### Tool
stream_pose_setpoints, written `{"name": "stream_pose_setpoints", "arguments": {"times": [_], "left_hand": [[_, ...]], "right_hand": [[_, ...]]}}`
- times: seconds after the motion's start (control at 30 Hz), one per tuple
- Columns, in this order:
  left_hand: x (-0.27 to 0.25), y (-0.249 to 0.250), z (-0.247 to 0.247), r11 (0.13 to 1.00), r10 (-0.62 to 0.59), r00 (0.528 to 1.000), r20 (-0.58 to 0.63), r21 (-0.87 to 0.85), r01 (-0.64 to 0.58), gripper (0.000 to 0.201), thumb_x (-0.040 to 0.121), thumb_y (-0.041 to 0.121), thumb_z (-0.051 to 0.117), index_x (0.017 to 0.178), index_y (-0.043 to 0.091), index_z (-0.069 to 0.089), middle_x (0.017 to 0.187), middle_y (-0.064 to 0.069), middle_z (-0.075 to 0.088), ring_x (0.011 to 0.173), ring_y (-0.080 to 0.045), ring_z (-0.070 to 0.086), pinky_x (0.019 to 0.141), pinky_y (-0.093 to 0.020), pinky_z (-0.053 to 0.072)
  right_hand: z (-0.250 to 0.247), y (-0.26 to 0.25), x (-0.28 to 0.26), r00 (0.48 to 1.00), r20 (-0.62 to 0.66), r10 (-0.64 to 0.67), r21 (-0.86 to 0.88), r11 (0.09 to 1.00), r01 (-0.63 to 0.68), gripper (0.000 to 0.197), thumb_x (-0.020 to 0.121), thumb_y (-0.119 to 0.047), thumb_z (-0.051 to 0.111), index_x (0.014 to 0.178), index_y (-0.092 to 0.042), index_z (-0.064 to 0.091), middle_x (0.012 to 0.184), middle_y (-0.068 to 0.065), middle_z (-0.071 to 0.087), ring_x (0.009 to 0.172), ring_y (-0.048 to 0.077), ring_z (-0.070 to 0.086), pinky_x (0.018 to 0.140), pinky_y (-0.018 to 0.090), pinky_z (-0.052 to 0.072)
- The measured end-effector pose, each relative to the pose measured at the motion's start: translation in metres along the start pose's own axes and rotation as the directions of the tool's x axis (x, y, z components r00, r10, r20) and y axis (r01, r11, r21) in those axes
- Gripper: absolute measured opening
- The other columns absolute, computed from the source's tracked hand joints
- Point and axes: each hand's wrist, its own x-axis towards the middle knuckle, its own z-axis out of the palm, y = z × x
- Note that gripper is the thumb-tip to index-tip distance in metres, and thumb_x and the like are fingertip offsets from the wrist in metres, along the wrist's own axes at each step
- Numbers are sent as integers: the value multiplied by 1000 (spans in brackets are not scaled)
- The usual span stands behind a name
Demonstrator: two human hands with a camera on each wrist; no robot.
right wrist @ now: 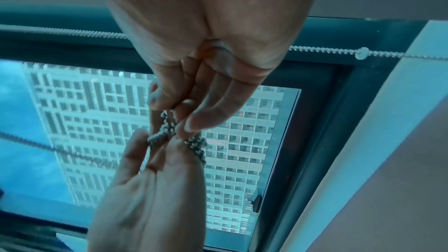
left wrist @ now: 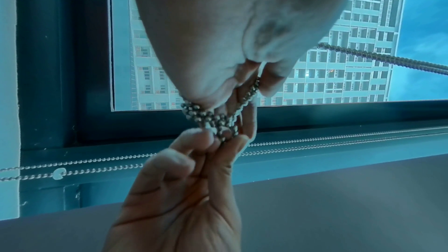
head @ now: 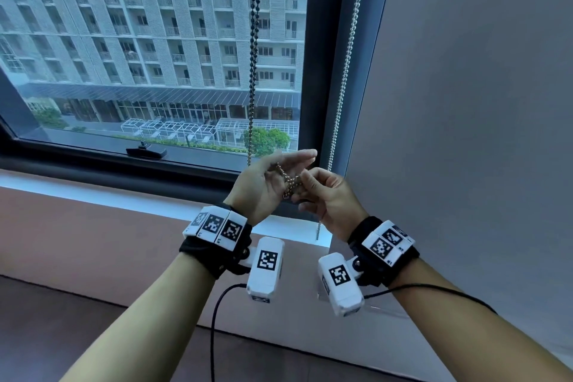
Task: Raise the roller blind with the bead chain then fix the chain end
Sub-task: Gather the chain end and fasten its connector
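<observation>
While both hands, left hand (head: pixel 263 183) and right hand (head: pixel 325 195), pinch the bunched bead chain (head: pixel 288 180) between them, looks like the fixing step, so next it needs tying off.

Bare forearms, no sleeves. Black fabric straps round both wrists, topped with white blocks printed with black-and-white square markers. White box-shaped wrist cameras (head: pixel 266 270) hung beneath on small bolted brackets, each marked likewise. Thin black cables (head: pixel 217 313) trailing from both.
</observation>
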Motion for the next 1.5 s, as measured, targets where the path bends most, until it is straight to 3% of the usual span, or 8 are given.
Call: {"name": "stream_pose_setpoints", "arguments": {"times": [0.53, 0.73, 0.8, 0.87, 0.93, 1.03, 1.23, 1.5], "left_hand": [[-26, -26, -16, 934, 225, 974, -33, -277, -226, 33, 87, 24, 53, 93, -2, 72, 126, -11, 65, 132, -24, 49, 111, -32, 35], [-41, -39, -6, 745, 94, 882, -463, -555, -371, 56, 90, 31, 55, 43, 2, 61, 60, -7, 69, 66, -18, 72, 74, -30, 59], [-41, -41, -7, 840, 166, 850, -499, -381, -387, 64, 95, 35, 47, 41, 3, 59, 54, -8, 64, 60, -22, 69, 67, -28, 57], [-41, -44, -8, 907, 420, 808, -413, 177, -381, 67, 99, 32, 35, 44, 2, 59, 58, -15, 67, 63, -29, 67, 64, -27, 53], [-43, -52, -10, 625, 611, 781, -128, 684, -377, 63, 100, 27, 32, 50, 4, 63, 62, -14, 70, 63, -24, 67, 62, -29, 51], [-47, -67, -14, 260, 654, 742, 148, 877, -404, 54, 99, 25, 36, 57, 7, 66, 62, -5, 70, 61, -16, 66, 61, -38, 52], [-57, -68, -18, 837, 542, 744, -391, 330, -437, 53, 95, 12, 44, 43, 6, 54, 52, -12, 65, 52, -30, 64, 65, -31, 52], [-39, -70, -43, 953, 158, 810, -565, -127, -274, 46, 94, 22, 50, 52, 15, 34, 50, 2, 41, 44, -14, 36, 50, -23, 33]], "right_hand": [[3, 13, -5, 984, 22, 174, -196, 966, -167, 29, 103, -22, 41, 77, -11, 47, 70, 1, 51, 49, 13, 59, 39, 22, 44], [6, 26, -12, 980, 43, 196, -305, 936, -174, 26, 103, -21, 42, 80, -10, 47, 69, 4, 51, 48, 14, 59, 39, 22, 44], [6, 27, -13, 981, 41, 190, -325, 931, -167, 24, 103, -20, 42, 83, -9, 48, 67, 4, 51, 48, 15, 59, 39, 23, 44], [4, 26, -12, 982, 40, 186, -341, 926, -162, 21, 103, -20, 45, 87, -8, 51, 66, 3, 52, 49, 15, 59, 40, 23, 44], [2, 28, -13, 981, 25, 192, -367, 914, -169, 23, 102, -22, 45, 85, -8, 52, 65, 4, 54, 51, 15, 59, 41, 24, 45], [0, 36, -15, 976, -14, 218, -421, 884, -203, 28, 103, -24, 44, 83, -7, 52, 64, 6, 55, 51, 15, 58, 41, 24, 46], [-8, 38, -17, 964, -96, 249, -383, 884, -266, 22, 104, -20, 39, 87, -10, 47, 67, 3, 46, 50, 15, 57, 37, 23, 43], [7, 25, -19, 931, 103, 351, -465, 844, -267, 16, 100, -16, 47, 88, -7, 50, 71, 9, 62, 57, 20, 62, 48, 25, 49]]}}
